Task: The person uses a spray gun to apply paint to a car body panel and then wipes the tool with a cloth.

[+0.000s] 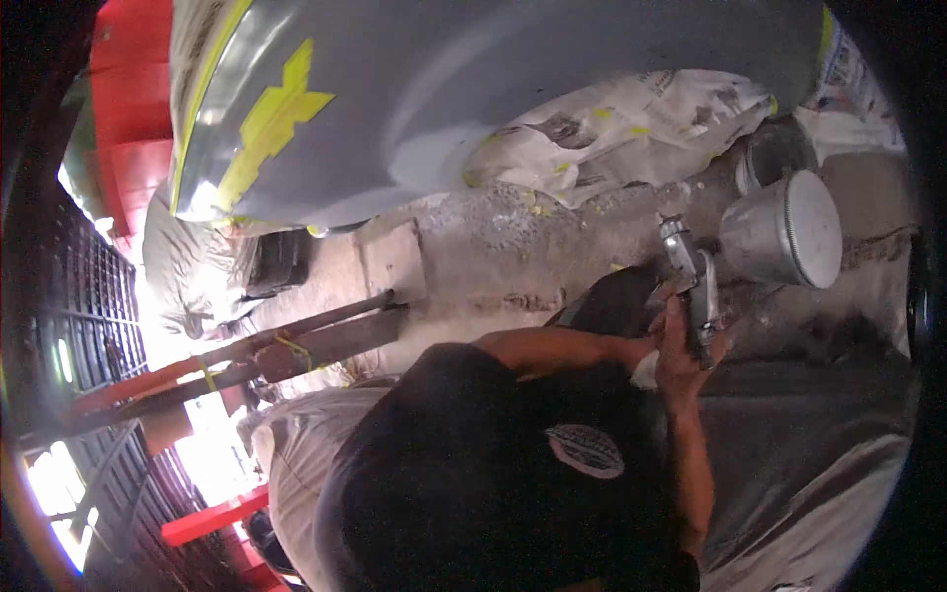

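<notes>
A metal spray gun [681, 252] with a round cup [774, 232] is tilted in front of me at the right. My right hand [679, 360] is closed around its handle. My left hand [647, 353] reaches in from the left beside the grip. The right hand mostly covers it, so its fingers are hidden. A small whitish patch, too unclear to name, shows between the two hands. Beyond the gun is a grey car body panel [395, 109] with strips of yellow-green masking tape [276, 113]. Printed paper [612, 133] covers the wheel area.
Dusty concrete floor [464, 257] lies between me and the car. A flat board [393, 259] and long reddish bars [247, 360] are at the left. A pale cloth cover [182, 257] hangs beyond them. Dark sheeting [809, 424] lies at my right.
</notes>
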Available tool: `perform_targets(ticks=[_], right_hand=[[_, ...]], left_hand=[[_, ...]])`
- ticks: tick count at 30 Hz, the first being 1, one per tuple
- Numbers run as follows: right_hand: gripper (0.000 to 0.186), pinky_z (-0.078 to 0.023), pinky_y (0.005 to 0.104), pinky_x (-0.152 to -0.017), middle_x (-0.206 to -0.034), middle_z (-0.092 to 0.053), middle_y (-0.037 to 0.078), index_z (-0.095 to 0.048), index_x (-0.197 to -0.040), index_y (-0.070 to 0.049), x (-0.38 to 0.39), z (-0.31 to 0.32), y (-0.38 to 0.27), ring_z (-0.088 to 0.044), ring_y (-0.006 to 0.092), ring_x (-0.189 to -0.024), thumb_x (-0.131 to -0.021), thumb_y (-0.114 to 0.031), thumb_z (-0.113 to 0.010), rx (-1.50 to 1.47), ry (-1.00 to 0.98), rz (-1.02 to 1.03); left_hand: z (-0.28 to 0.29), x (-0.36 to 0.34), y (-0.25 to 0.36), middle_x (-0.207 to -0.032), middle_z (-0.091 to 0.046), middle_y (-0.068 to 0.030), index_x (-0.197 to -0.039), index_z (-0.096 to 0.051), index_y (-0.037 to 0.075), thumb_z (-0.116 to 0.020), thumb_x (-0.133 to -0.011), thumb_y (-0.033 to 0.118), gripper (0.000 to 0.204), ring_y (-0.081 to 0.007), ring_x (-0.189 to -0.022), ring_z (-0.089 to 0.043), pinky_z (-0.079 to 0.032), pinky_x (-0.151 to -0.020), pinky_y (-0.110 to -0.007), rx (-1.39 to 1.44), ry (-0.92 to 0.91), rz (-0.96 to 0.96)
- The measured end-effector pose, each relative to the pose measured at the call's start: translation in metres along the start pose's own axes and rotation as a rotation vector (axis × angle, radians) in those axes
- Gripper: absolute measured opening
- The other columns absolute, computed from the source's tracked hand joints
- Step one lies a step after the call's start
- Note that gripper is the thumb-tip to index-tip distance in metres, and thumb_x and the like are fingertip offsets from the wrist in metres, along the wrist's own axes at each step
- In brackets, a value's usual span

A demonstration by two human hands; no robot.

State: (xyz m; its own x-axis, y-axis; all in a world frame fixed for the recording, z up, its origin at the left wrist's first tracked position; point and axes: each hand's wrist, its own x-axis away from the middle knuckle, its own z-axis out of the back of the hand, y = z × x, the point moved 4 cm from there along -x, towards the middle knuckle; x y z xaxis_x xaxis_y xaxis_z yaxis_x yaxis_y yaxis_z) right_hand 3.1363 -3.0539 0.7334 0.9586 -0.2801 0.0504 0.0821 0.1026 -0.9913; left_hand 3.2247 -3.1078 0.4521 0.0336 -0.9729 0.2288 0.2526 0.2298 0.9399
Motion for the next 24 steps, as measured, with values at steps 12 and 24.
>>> perform_targets(ticks=[12,24], right_hand=[[0.037,-0.057,0.0339,-0.071,-0.09,-0.074,0.016,-0.069,-0.118,0.004,0.078,-0.114,-0.084,-0.071,0.0175,-0.079,-0.091,-0.019,-0.077,0.046,-0.199,-0.114],[0.02,-0.051,0.0364,-0.07,-0.085,-0.07,0.012,-0.069,-0.104,-0.001,0.168,-0.225,-0.052,-0.068,0.0198,-0.073,-0.092,-0.016,-0.075,0.394,0.327,0.023]], left_hand=[[-0.086,0.2,-0.03,-0.094,-0.069,-0.0167,-0.103,-0.071,0.004,-0.067,-0.086,0.024,0.026,-0.0339,-0.093,-0.068,-0.051,-0.086,-0.048,-0.051,-0.35,0.088],[-0.031,0.395,0.019,-0.134,-0.053,-0.0175,-0.15,-0.042,0.006,-0.062,-0.099,0.039,0.064,-0.037,-0.125,-0.055,-0.045,-0.105,-0.049,0.046,-0.226,-0.077]])
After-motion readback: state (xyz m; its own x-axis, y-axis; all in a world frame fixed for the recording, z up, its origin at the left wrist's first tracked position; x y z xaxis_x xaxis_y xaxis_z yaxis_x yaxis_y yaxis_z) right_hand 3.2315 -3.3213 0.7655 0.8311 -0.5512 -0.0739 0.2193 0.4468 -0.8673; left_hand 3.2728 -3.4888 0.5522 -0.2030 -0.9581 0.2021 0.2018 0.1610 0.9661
